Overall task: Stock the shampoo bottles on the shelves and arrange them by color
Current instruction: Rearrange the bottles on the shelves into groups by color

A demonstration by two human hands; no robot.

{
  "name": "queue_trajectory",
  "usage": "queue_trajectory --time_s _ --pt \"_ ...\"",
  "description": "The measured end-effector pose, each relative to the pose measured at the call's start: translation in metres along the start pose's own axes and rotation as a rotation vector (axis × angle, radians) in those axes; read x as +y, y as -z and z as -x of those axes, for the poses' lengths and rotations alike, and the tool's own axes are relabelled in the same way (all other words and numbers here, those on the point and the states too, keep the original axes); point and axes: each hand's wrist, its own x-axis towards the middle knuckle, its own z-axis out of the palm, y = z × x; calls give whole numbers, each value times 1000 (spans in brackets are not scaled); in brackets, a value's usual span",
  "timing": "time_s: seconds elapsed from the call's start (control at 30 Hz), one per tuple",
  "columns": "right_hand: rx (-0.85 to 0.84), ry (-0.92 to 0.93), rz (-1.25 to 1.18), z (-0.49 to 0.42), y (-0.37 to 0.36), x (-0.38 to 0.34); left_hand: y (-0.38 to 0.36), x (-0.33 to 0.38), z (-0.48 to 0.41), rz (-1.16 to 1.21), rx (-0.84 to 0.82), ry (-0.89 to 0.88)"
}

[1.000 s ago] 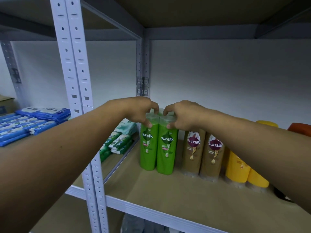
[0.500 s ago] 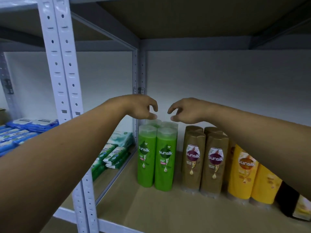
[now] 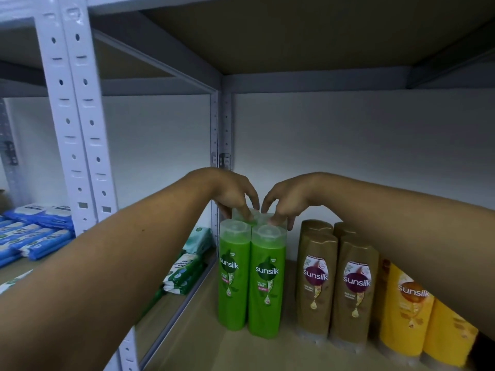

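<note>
- The left hand (image 3: 232, 195) reaches in over the shelf and its fingers curl downward around the cap of the back left green bottle (image 3: 254, 220), grasping it at the top.
- The right hand (image 3: 288, 200) does the same on the other side: its fingertips (image 3: 278, 220) close on the cap of the back right green bottle (image 3: 267, 218).
- The two hands are very close, the fingers almost touching each other above the caps.
- The green Sunsilk bottles stand upright in a tight block of four at the left end of the shelf board (image 3: 241, 352), near the rear corner post.
- The front left green bottle (image 3: 232, 277) and the front right green bottle (image 3: 266, 286) touch side by side and hide most of the two behind them.
- To the right, a little apart from the green block, stand the brown Sunsilk bottles (image 3: 334, 287), two in front and two behind.
- Further right are the yellow Sunsilk bottles (image 3: 409, 311), partly covered by the right forearm.
- In the next bay on the left lie green wipes packs (image 3: 184, 271) and blue packs (image 3: 32, 236), behind the white perforated upright (image 3: 77, 116).
</note>
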Motion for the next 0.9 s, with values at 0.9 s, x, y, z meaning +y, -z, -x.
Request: queue_trajectory --time_s 0.9 --pt "250 50 156 65 12 43 5 42 24 -311 168 -183"
